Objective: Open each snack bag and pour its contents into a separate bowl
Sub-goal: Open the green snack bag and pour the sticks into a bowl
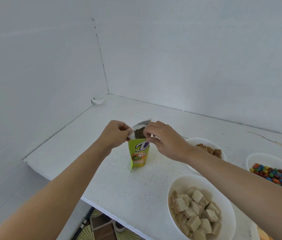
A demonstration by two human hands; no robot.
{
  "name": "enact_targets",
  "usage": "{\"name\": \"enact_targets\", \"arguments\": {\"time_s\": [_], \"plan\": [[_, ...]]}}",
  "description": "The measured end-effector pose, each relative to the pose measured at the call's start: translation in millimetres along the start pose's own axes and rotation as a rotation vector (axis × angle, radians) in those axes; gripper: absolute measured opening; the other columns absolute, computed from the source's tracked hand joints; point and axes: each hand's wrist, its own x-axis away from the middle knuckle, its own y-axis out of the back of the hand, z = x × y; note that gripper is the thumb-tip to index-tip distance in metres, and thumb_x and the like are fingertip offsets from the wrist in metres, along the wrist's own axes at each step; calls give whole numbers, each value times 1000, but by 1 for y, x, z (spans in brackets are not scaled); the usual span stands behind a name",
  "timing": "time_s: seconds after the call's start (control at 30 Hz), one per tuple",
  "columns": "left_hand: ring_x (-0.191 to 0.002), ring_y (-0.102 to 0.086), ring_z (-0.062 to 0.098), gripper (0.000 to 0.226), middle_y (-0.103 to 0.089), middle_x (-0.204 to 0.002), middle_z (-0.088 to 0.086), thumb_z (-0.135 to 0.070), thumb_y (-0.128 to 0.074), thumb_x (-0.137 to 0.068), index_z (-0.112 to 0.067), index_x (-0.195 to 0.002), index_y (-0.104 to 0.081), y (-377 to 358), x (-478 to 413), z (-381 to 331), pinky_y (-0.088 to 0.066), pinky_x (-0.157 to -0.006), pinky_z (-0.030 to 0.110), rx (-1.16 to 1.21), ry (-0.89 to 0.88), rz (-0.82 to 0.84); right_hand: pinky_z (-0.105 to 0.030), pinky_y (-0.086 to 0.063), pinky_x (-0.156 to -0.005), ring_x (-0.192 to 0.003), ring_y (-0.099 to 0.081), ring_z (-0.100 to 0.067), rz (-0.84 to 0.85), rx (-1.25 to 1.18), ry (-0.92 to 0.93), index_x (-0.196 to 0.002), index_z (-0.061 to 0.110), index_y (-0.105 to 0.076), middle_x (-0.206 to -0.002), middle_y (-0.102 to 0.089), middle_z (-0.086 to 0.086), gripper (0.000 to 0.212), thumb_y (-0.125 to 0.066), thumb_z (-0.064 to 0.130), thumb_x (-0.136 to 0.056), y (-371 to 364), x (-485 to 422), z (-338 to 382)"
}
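Snack bag, lime-green w/ orange print, stands upright near the table's middle, at approx 6 o'clock from the back corner where the white walls meet. Can't tell if its base rests on the table or hangs just above it.

Left grip pinches the bag's top edge on the 9 o'clock side, thumb & fingers curled onto the foil. Right grip pinches the top edge on the 3 o'clock side, same way. Btw the two grips the bag's mouth is spread open: silver lining shows, w/ something dark inside (too dim to say what).

Three white bowls sit on the table to the right of the bag, none touching it:
- nugget bowl, at 3 o'clock from the bag, holds brown chunks, partly hidden behind the right wrist.
- wafer bowl, at approx 4 o'clock & nearest the camera, holds pale square wafer pieces.
- candy bowl, past the nugget bowl toward 3 o'clock, holds multi-coloured coated candies; the right forearm crosses in front of it.

Patterned floor shows below the table's near edge at 6 o'clock.
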Motion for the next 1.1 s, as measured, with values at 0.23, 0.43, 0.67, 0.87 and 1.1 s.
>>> {"name": "enact_targets", "arguments": {"time_s": [0.23,0.43,0.67,0.87,1.1], "plan": [[-75,-65,10,13,-73,-84,-2,-28,-59,-97,-19,-96,-68,-4,3,-17,-49,-67,26,-180,-83,127,-38,-49,-73,-84,-53,-13,15,-134,-93,-91,17,-52,-87,-59,9,11,-60,12,-95,-4,-4,2],[-77,-68,11,19,-74,-81,-3,-34,-75,-86,-22,-100,-75,-5,-4,-20,-49,-62,23,-325,-170,160,-23,-48,-75,-87,-56,-6,10,-186,-119,-100,22,-63,-94,-65,13,9,-65,16,-93,0,-6,-2],[-64,-72,14,16,-61,-58,-5,-16,-60,-89,-21,-94,-74,-2,-19,-5,-49,-60,25,-388,-153,-21,-32,-43,-74,-89,-48,-16,-24,229,2,-103,17,-59,-94,-58,3,12,-49,23,-101,2,-1,-10],[-82,-69,22,7,-66,-78,-7,-26,-60,-90,-29,-84,-64,-2,-25,-2,-59,-77,39,-438,-160,5,-37,-47,-75,-90,-49,-20,-46,294,-4,-102,17,-58,-94,-60,1,11,-51,24,-98,-4,-2,-8],[-75,-65,15,15,-65,-76,-10,-35,-67,-87,-28,-79,-58,-5,-29,-3,-59,-76,38,-451,-216,7,-30,-42,-75,-89,-45,-15,13,254,-4,-98,22,-60,-89,-54,7,24,-54,45,-94,-2,-4,-6]]}}
